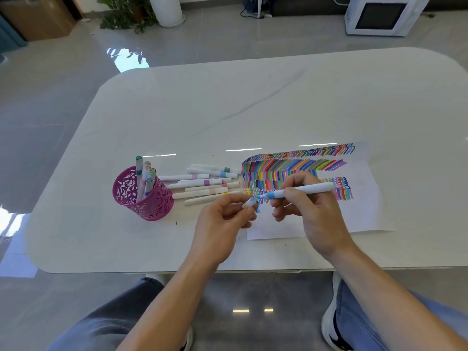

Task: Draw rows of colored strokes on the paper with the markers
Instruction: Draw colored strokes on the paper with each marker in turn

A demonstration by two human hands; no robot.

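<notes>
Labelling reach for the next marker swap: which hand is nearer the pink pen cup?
Left. The left hand, pinching the marker cap, sits to the right of the pink pen cup; the right hand, gripping the light-blue marker, is farther right over the paper.

The worktop (253,110) is cut off at its right edge by the picture. The right hand (314,214) covers part of the paper (364,214) and its stroke rows, and the middle of the blue marker (311,189). The left hand (222,224) hides most of the cap (249,202); whether the tip touches the cap cannot be told. Near the worktop's left edge, the pink cup (152,206) hides the lower ends of its markers (139,165).
</notes>
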